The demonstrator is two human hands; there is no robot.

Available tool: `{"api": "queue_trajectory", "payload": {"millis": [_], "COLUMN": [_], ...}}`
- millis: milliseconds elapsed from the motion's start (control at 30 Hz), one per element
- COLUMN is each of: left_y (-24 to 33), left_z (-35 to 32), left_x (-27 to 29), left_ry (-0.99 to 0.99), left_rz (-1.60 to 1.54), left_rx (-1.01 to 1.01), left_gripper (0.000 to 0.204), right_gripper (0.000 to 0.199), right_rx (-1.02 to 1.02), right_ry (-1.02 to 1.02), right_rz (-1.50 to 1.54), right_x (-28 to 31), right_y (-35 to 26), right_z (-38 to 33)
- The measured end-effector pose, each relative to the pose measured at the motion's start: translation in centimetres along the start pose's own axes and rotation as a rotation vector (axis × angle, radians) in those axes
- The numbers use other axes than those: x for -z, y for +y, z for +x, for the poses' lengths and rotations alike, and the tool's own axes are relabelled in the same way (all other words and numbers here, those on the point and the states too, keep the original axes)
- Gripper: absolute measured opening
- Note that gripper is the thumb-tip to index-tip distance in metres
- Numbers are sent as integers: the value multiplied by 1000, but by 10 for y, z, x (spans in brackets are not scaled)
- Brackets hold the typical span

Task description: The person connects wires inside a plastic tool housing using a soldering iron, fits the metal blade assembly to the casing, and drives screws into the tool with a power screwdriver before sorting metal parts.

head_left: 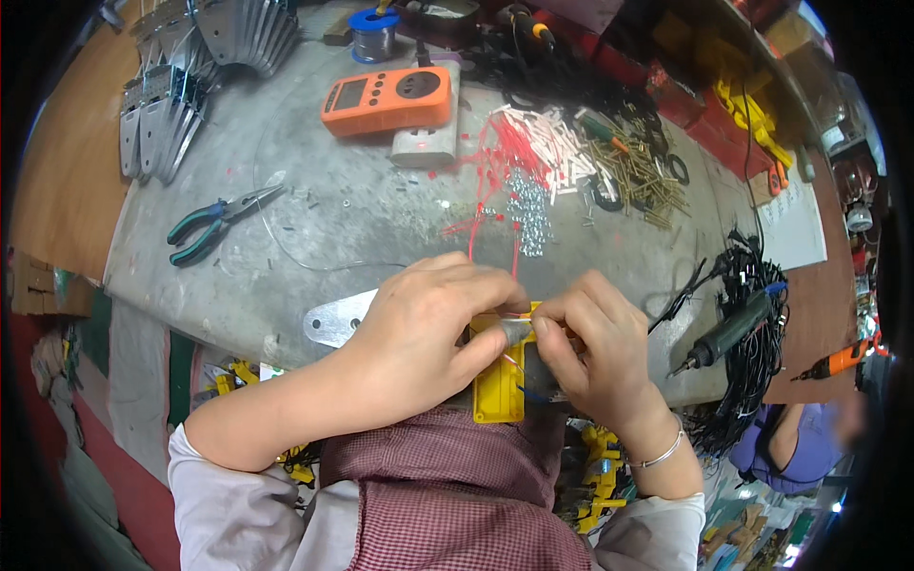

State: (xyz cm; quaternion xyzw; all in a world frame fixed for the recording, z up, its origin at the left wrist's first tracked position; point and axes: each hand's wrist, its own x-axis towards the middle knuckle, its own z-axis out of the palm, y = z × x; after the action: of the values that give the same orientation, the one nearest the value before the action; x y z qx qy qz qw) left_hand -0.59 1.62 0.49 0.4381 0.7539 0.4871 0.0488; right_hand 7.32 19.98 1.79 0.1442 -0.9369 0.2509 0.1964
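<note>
Near the front edge of the workbench both my hands meet over a yellow plastic housing (499, 392). My left hand (433, 319) pinches thin wires (515, 360) by the housing, with thumb and forefinger close together. My right hand (602, 350) is closed too, its thumb and forefinger pinching at the same wires from the right side. Fingers hide most of the wires' ends. A flat metal plate (335, 319) with holes sticks out from under my left hand. Red wire leads (476, 228) run from beyond my hands toward a pile.
Pliers (227, 221) lie at left. An orange multimeter (386, 100) rests on a white power strip (426, 143). Small metal nuts (529, 211), white sleeves (552, 147) and brass screws (647, 181) are heaped beyond. A dark electric screwdriver (728, 328) and black cables (752, 381) are at right.
</note>
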Motion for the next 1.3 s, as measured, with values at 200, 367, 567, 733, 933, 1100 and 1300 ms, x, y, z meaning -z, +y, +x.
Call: {"api": "queue_trajectory", "payload": {"millis": [200, 367, 567, 733, 933, 1100, 1300], "left_y": [-1, -3, -1, -4, -5, -3, -5], "left_z": [0, -3, -4, -6, -5, -4, -7], "left_x": [-2, 1, -1, -4, -3, -2, -3], "left_ry": [49, 20, 11, 14, -2, 2, 36], "left_rz": [152, 96, 62, 36, 28, 11, 22], "left_rx": [-181, -122, -96, -125, -120, -110, -96], "left_gripper": [26, 26, 23, 22, 21, 20, 22], "right_gripper": [10, 13, 30, 20, 10, 11, 8], "right_rx": [-139, -58, 128, -102, -691, -651, -498], "right_ry": [-103, 8, 58, 303, 33, 18, -13], "right_rz": [215, 95, -221, 179, 772, 696, 514], "right_x": [-1, 20, 1, -2, -7, -6, -5], "right_y": [-2, -16, -32, -21, -20, -22, -17], "right_z": [0, -19, -44, -54, -33, -25, -20]}}
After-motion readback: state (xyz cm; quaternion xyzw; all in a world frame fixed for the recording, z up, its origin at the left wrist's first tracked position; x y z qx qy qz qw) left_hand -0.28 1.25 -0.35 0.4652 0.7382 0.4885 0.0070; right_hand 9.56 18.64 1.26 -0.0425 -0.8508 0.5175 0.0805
